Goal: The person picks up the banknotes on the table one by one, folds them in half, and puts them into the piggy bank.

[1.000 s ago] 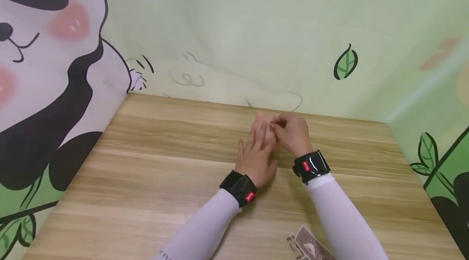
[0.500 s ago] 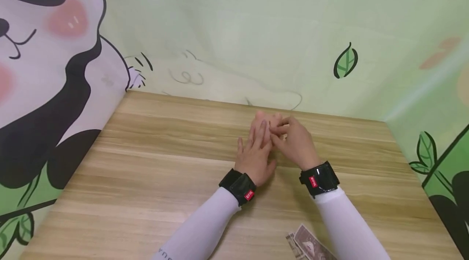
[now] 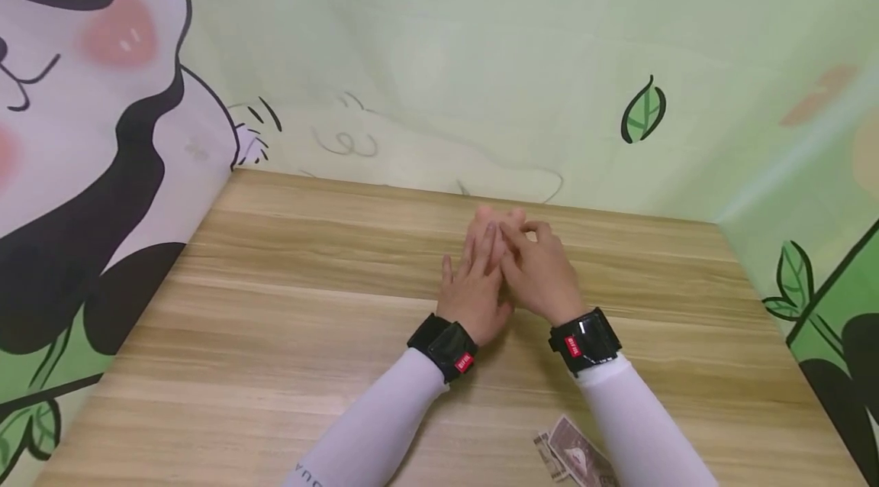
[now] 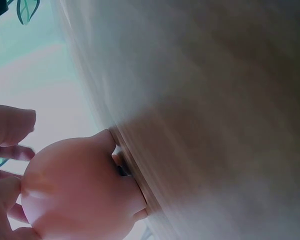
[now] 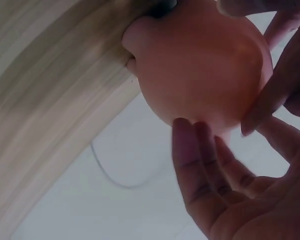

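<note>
A glossy pink piggy bank (image 3: 484, 215) stands on the wooden table near the back wall. Its round body (image 4: 75, 190) and stubby feet show in the left wrist view. My left hand (image 3: 474, 300) rests over its near side, fingers spread and fairly straight. From the right, my right hand (image 3: 545, 273) touches the top, with the index finger reaching across toward the left fingertips. In the right wrist view, several fingers (image 5: 185, 150) lie lightly bent against the pink surface. Nothing shows gripped between them. The hands hide much of the top.
Two brownish banknotes (image 3: 580, 453) lie overlapping at the front of the table (image 3: 309, 243), beside the right sleeve (image 3: 639, 426). A printed green wall cloth (image 3: 412, 75) rises directly behind the table's back edge.
The right hand first drew back slightly, then came left again with its index finger stretched over the piggy bank. A thin dark sliver at its fingertips is no longer visible. The left hand stays put.
</note>
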The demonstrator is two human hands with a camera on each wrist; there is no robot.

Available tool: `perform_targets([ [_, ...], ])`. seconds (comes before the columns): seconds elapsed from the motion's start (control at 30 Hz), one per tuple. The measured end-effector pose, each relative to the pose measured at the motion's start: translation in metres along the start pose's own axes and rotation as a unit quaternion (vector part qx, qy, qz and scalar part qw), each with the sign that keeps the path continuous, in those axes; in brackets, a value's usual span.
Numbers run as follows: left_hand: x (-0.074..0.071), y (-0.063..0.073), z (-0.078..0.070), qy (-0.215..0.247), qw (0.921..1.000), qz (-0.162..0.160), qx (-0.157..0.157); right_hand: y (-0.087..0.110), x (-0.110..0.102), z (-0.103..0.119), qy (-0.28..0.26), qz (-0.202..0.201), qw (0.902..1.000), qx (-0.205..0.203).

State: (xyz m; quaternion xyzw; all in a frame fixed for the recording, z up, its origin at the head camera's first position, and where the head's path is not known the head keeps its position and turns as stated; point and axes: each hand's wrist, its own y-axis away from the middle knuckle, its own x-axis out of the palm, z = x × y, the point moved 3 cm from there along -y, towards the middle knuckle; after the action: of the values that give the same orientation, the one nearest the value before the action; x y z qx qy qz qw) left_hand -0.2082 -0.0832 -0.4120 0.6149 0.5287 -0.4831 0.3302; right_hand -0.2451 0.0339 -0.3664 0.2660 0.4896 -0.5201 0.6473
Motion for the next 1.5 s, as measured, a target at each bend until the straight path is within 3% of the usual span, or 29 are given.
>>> perform_targets([
  [0.2, 0.000, 0.001, 0.002, 0.000, 1.0000, -0.003, 0.004, -0.001, 0.007, 0.002, 0.010, 0.016, 0.9994, 0.027],
  [0.5, 0.001, 0.001, 0.003, 0.004, 1.0000, -0.002, 0.003, 0.001, -0.003, 0.009, -0.004, -0.015, 0.9997, 0.016],
  [0.67, 0.001, 0.001, 0.003, 0.006, 0.9998, -0.017, 0.001, 0.000, -0.003, 0.012, -0.083, -0.003, 0.9956, 0.043],
  [0.8, 0.001, 0.000, 0.002, 0.002, 0.9999, -0.014, -0.004, -0.001, 0.002, 0.014, -0.150, 0.022, 0.9842, 0.092],
  [1.13, 0.000, 0.002, 0.000, 0.012, 0.9998, 0.003, -0.013, 0.006, 0.004, 0.026, -0.217, 0.047, 0.9645, 0.143],
  [1.23, 0.001, 0.004, -0.001, 0.012, 0.9998, 0.012, -0.009, 0.011, 0.005, 0.028, -0.244, 0.054, 0.9569, 0.148],
  [1.37, 0.003, 0.003, 0.000, 0.000, 0.9999, 0.016, -0.004, 0.022, 0.001, 0.024, -0.312, 0.069, 0.9379, 0.136],
  [1.5, 0.001, -0.006, 0.004, 0.007, 1.0000, -0.002, -0.004, 0.033, -0.015, 0.015, -0.360, 0.085, 0.9210, 0.123],
])
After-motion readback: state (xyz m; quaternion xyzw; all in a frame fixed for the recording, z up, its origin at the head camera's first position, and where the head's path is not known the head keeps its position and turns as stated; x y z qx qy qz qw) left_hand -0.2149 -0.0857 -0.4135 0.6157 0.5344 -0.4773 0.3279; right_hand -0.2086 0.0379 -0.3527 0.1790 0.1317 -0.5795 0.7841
